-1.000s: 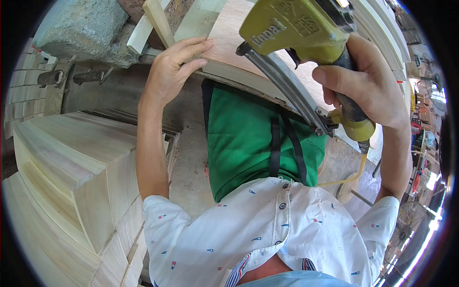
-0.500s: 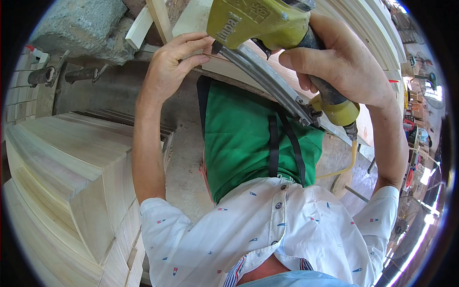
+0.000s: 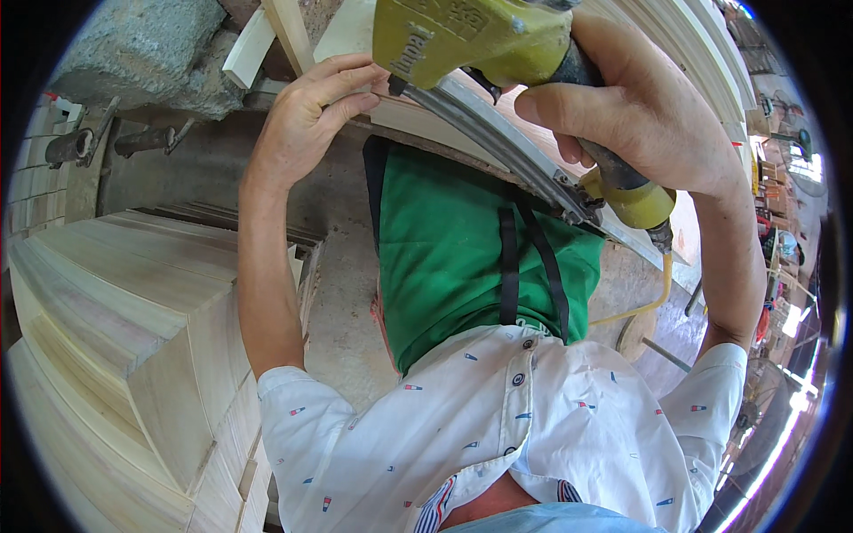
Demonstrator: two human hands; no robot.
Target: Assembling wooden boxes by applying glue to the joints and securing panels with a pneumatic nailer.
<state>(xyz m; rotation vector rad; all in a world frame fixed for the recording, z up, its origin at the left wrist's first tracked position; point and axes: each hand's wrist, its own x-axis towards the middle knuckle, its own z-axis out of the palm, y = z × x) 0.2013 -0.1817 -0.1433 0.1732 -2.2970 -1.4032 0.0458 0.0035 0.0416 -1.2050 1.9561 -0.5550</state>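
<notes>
My right hand (image 3: 635, 111) wraps round the black grip of a yellow-green pneumatic nail gun (image 3: 480, 40), the forefinger near its trigger. The gun's long metal magazine slants down toward my green apron (image 3: 462, 249), and a yellow air hose (image 3: 665, 282) leaves the grip's end. Beneath the gun lies a pale wooden board (image 3: 435, 126) along the work surface. My left hand (image 3: 302, 115) pinches the board's end, thumb below and fingers above, right beside the gun's nose. The fingertips are partly hidden by the gun, as is much of the board.
On the left stand stacked wooden panels (image 3: 107, 275). A rough concrete block (image 3: 142, 53) and metal pipe pieces (image 3: 71, 147) are at the far left. Long wooden boards (image 3: 684, 53) are stacked at the far right. The hose hangs beside my right forearm.
The nail gun and both hands have shifted slightly left together. My left hand keeps its pinch, and my right hand keeps its hold on the gun.
</notes>
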